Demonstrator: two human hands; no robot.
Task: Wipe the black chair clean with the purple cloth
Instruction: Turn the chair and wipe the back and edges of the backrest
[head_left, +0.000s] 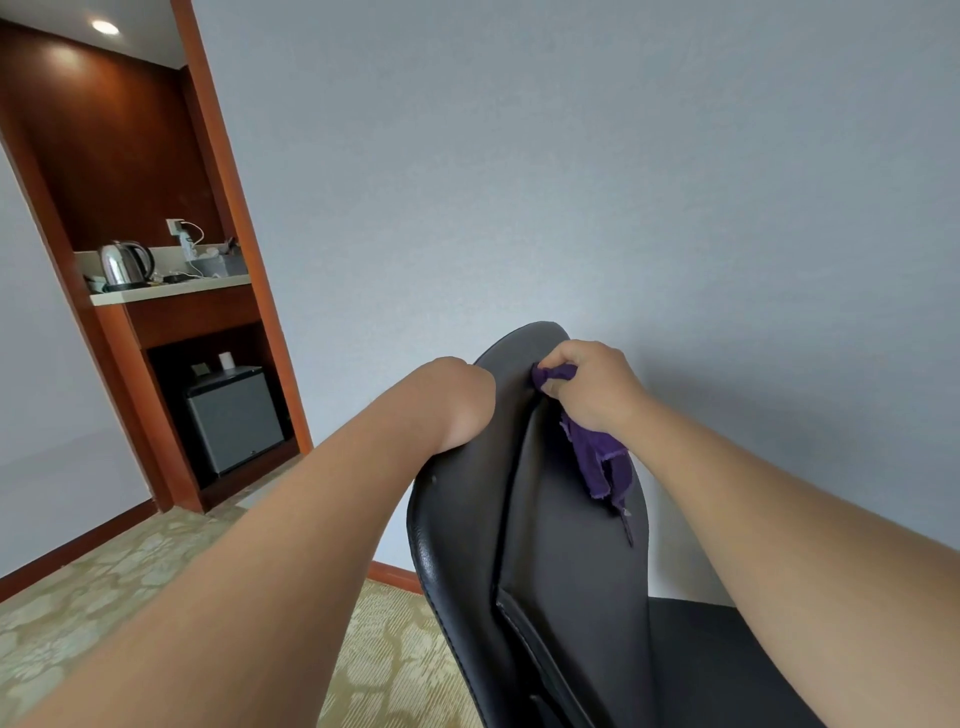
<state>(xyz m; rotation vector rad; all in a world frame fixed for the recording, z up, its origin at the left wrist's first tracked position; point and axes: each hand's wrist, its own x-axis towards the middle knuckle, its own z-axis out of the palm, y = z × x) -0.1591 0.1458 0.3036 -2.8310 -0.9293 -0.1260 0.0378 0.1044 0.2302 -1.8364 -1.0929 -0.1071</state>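
1. The black chair (561, 519) was seen from behind and above. Its padded backrest stood close to a pale grey wall (571, 156), and the seat (727, 665) showed at the lower right, beyond the backrest.
2. The left hand (460, 400) was curled over the left edge of the backrest, a little below its top. Only the wrist and the back of the hand showed, because the fingers lay out of sight behind the padding.
3. The right hand (592, 387) was closed, knuckles uppermost, round a bunched part of the purple cloth (602, 457). It held the wad against the backrest near the top, beside the seam that ran down the padding.
4. The upper bunch of the cloth sat inside the right fist. The rest hung loose below the hand, draped down the right part of the backrest. Its lower edge was frayed and a thread trailed from it.
5. At the left stood a wood-framed alcove (218, 171). Its pale counter (171, 292) carried a steel kettle (124, 265) and some small items too indistinct to identify. A grey mini fridge (234, 415) stood in the recess underneath.
6. The floor had a patterned green and beige carpet (156, 571), and a wooden skirting board (78, 543) ran along the foot of the wall.
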